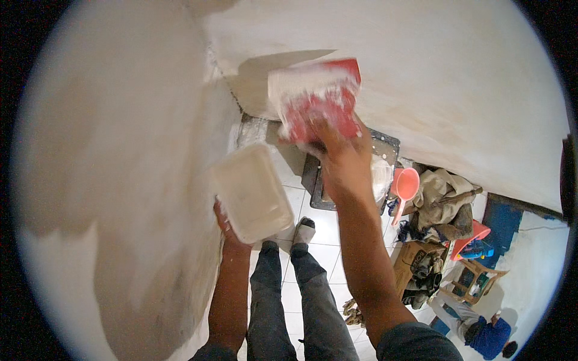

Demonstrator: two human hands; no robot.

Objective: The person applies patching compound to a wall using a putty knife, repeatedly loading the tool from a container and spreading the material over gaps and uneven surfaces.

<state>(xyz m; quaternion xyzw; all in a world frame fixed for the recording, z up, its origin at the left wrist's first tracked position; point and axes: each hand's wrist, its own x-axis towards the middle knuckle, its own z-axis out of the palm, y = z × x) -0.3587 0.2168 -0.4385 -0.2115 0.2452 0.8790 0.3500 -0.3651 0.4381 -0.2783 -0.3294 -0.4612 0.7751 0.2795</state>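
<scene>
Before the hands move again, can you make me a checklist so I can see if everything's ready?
1. Left hand has the tub: ok, it holds the tub at its lower left.
2. Right hand has the red scraper: ok, though the fingers look blurry.
3. White paste on the scraper: ok, it is smeared over the upper part.
4. Paste inside the tub: cannot tell, everything in there is the same pale colour.
5. Scraper touching the far wall: cannot tell from this one view.
6. Pink dipper away from the feet: ok, it is off to their right.
</scene>
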